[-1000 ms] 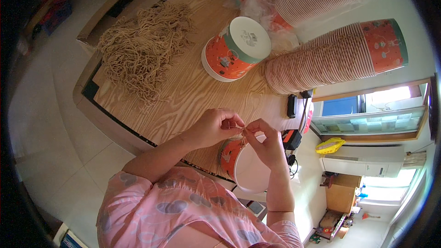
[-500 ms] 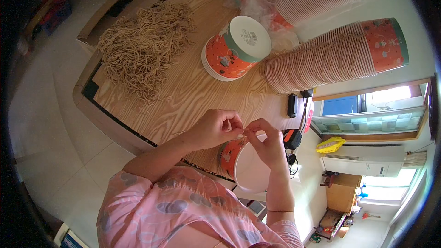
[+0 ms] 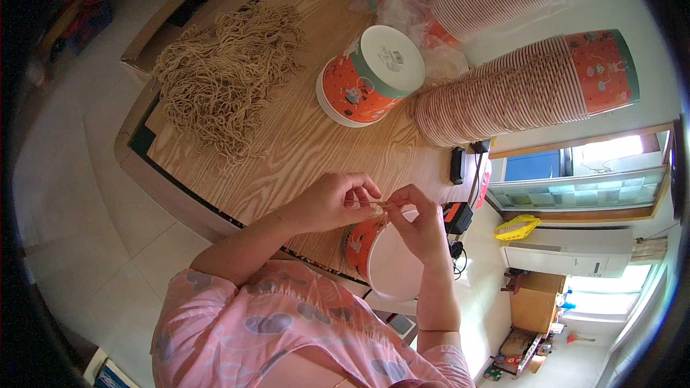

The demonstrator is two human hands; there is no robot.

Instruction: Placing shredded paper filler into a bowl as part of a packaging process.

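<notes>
My left hand (image 3: pixel 332 202) and my right hand (image 3: pixel 419 228) meet above the table's near edge, fingertips pinched on a thin beige cord (image 3: pixel 380 204). Just below them an orange paper bucket (image 3: pixel 361 250) lies tipped, its white inside showing. The cord is at the bucket's rim; whether it passes through the wall is hidden by my fingers. A heap of loose beige cords (image 3: pixel 223 90) spreads over the far left of the tabletop. Beyond my hands a few nested orange buckets (image 3: pixel 356 90) stand upside down.
A long stack of nested buckets (image 3: pixel 503 93), draped with cords, lies at the far right. More stacks in clear plastic (image 3: pixel 510 0) lie behind it. A black and orange device (image 3: pixel 457 217) and a small black box (image 3: pixel 457 165) sit right of my hands. The wooden table (image 3: pixel 302 140) has a dark edge.
My left fingers have drawn slightly away from my right ones, and more of the cord shows between them. The bucket and other things stay in place.
</notes>
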